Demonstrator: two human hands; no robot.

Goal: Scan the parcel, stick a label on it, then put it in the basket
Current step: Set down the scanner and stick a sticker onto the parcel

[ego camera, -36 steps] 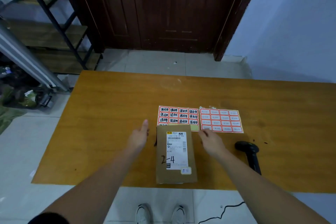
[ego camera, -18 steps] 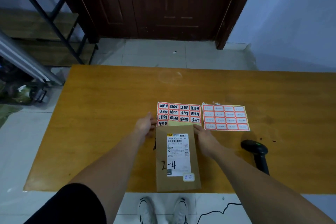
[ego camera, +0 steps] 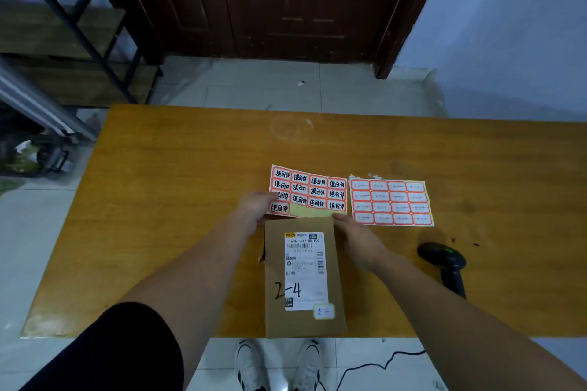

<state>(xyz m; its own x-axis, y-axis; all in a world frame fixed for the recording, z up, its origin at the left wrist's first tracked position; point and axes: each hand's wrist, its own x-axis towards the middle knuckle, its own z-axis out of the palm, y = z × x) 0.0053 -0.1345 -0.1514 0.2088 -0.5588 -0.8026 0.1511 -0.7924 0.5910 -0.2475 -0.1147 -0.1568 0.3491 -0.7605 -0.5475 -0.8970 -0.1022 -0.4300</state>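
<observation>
Left grip pinches the near-left corner of the handwritten label sheet, lifting it slightly. Right grip lies loose and spread against the parcel's far-right corner, clamped on nothing. I see a flat brown cardboard parcel with a white shipping label, "2-4" in marker and a small yellow-edged sticker. Its long axis runs from the surface's near edge toward the far edge, the barcode end farthest from me.

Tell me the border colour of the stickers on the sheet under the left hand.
Orange-red borders on the left sticker sheet, around white stickers with black handwriting; clearest in the head view.
</observation>
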